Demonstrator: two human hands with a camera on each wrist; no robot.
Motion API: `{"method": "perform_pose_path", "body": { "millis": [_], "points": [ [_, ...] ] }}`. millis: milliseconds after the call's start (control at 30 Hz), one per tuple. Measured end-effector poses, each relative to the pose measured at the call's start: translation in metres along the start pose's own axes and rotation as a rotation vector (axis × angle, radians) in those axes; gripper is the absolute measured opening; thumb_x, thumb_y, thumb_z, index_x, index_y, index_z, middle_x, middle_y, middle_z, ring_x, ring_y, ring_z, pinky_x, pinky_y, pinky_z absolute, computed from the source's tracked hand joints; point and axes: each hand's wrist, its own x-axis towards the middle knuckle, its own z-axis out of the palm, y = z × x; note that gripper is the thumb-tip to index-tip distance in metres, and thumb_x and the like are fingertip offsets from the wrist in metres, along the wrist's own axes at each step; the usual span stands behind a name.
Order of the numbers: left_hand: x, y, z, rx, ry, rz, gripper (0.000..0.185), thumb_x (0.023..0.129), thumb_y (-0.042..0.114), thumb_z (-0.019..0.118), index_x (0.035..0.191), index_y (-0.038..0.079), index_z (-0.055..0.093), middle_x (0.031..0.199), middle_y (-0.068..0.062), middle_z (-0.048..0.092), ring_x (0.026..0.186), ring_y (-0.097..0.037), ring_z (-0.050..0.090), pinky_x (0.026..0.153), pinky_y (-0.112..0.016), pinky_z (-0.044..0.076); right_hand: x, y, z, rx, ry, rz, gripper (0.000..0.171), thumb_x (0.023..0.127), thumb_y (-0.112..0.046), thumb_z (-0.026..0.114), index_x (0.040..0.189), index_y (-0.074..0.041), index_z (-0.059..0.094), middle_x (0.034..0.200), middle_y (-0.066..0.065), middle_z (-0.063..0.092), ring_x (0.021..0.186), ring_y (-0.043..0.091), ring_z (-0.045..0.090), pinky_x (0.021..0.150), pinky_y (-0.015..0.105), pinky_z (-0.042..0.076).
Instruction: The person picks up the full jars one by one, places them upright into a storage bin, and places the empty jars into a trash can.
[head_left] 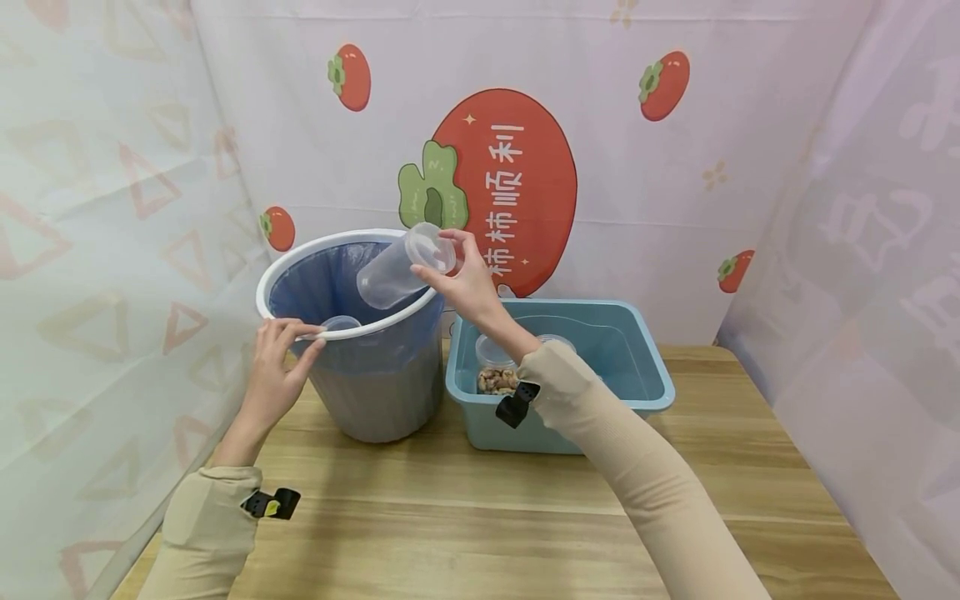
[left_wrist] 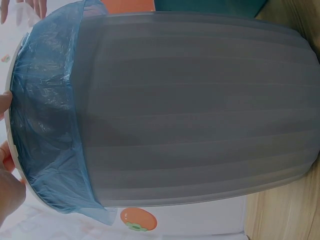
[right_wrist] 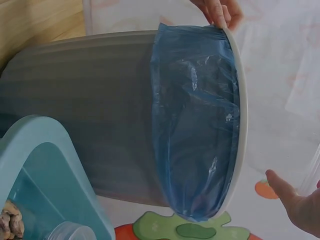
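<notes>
A grey waste bin [head_left: 375, 392] with a white rim and a blue liner stands on the wooden table. My left hand [head_left: 281, 358] grips its near rim [head_left: 337, 332]; the fingers [left_wrist: 7, 160] show at that rim in the left wrist view. My right hand [head_left: 457, 279] holds a clear plastic cup [head_left: 401, 268] tilted over the bin's mouth, open end pointing down into it. The cup looks empty. In the right wrist view the bin [right_wrist: 100, 120] fills the frame, with the right hand's fingers [right_wrist: 295, 202] at the lower right.
A light blue tub [head_left: 637, 367] sits right of the bin. Inside it stand a clear container of nuts [head_left: 497, 377] and another clear cup [head_left: 557, 340]. A small clear object [head_left: 341, 323] lies inside the bin. Printed cloth walls close in the back and both sides.
</notes>
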Motion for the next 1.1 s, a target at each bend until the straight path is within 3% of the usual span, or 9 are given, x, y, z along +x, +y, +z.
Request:
{"method": "perform_pose_path", "body": {
  "millis": [200, 433, 633, 833, 1100],
  "points": [
    [-0.001, 0.0, 0.001, -0.016, 0.005, -0.006, 0.021, 0.072, -0.01, 0.063, 0.091, -0.001, 0.061, 0.091, -0.019, 0.049, 0.094, -0.034, 0.038, 0.099, -0.052, 0.013, 0.003, 0.007, 0.009, -0.048, -0.019, 0.04, 0.057, 0.077, -0.022, 0.068, 0.123, -0.008, 0.037, 0.118, 0.01, 0.045, 0.098, 0.023, 0.055, 0.071, 0.028, 0.049],
    [-0.001, -0.001, 0.0, -0.012, 0.011, 0.0, 0.018, 0.074, -0.008, 0.062, 0.091, -0.003, 0.06, 0.09, -0.02, 0.048, 0.093, -0.034, 0.038, 0.1, -0.051, 0.012, -0.003, 0.009, 0.014, -0.086, -0.074, 0.037, 0.052, 0.081, -0.019, 0.064, 0.124, -0.005, 0.038, 0.125, 0.013, 0.038, 0.119, 0.028, 0.041, 0.092, 0.035, 0.039],
    [0.0, -0.003, 0.001, -0.006, 0.012, 0.023, 0.014, 0.078, 0.0, 0.062, 0.091, -0.003, 0.059, 0.09, -0.019, 0.048, 0.093, -0.034, 0.038, 0.1, -0.053, 0.012, -0.019, 0.009, 0.01, -0.13, -0.082, -0.032, 0.046, 0.083, -0.015, 0.062, 0.122, -0.003, 0.041, 0.121, 0.013, 0.041, 0.115, 0.027, 0.044, 0.094, 0.037, 0.037],
    [0.0, -0.002, 0.002, -0.007, 0.011, 0.025, 0.013, 0.082, 0.006, 0.061, 0.092, -0.002, 0.06, 0.09, -0.018, 0.048, 0.093, -0.032, 0.038, 0.101, -0.052, 0.011, -0.04, 0.014, 0.0, -0.084, -0.088, -0.08, 0.039, 0.084, -0.012, 0.06, 0.119, -0.003, 0.045, 0.119, 0.014, 0.046, 0.11, 0.026, 0.048, 0.092, 0.036, 0.039],
    [-0.001, 0.0, 0.003, -0.011, 0.022, 0.021, 0.02, 0.074, -0.009, 0.061, 0.094, -0.002, 0.061, 0.092, -0.022, 0.048, 0.094, -0.036, 0.039, 0.101, -0.052, 0.009, -0.071, 0.025, -0.019, -0.119, -0.102, -0.084, 0.035, 0.085, -0.015, 0.059, 0.117, -0.006, 0.048, 0.117, 0.007, 0.051, 0.109, 0.018, 0.049, 0.092, 0.031, 0.039]
  ]
}}
